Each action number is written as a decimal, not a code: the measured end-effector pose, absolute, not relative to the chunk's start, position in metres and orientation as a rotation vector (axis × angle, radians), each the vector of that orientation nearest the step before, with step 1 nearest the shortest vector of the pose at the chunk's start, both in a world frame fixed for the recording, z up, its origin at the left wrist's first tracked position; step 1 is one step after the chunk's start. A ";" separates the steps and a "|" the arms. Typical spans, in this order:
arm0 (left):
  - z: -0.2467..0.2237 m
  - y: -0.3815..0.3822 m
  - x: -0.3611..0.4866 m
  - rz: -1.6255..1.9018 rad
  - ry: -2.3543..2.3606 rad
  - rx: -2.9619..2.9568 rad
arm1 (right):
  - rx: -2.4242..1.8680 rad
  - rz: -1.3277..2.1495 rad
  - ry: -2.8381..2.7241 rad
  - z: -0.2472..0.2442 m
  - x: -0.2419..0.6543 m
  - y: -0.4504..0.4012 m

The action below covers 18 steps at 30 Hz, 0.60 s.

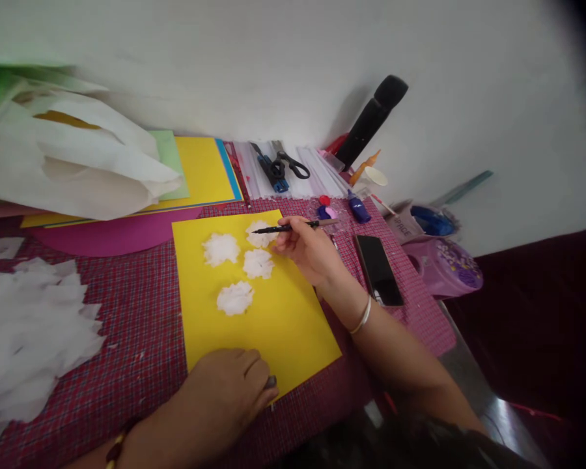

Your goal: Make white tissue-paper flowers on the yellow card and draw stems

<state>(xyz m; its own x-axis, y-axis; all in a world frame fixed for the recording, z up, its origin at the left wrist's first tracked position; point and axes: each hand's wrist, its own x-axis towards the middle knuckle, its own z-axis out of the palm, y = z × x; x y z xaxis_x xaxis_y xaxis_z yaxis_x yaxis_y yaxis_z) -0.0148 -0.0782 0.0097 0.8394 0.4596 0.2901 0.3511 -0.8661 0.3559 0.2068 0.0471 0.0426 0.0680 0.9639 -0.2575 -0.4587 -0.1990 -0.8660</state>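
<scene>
A yellow sheet [293,326] lies on the checkered cloth, with several fluffy white paper tufts [235,298] on its upper left half. My right hand [307,247] holds a black marker [273,229] nearly level, its dark tip over the top right tuft. My left hand [227,391] rests on the sheet's lower edge, its fingers wrapped round a small dark grey piece [271,382], perhaps a pen cap; most of it is hidden.
White paper pieces [34,339] are heaped at left. Coloured sheets [202,169] lie behind. Scissors [290,164], a blue bottle [359,207] and a phone [378,270] are at the back and right. A purple container [439,267] stands beyond the cloth.
</scene>
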 end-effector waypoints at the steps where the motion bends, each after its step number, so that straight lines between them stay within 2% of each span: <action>1: 0.008 -0.079 -0.015 0.510 0.612 2.729 | -1.089 1.478 -0.633 0.044 0.208 0.048; 9: 0.011 -0.079 -0.017 0.383 0.598 2.696 | -1.004 1.592 -0.620 0.038 0.197 0.058; 18: 0.012 -0.079 -0.016 0.495 0.636 2.671 | -0.941 1.601 -0.449 0.033 0.203 0.060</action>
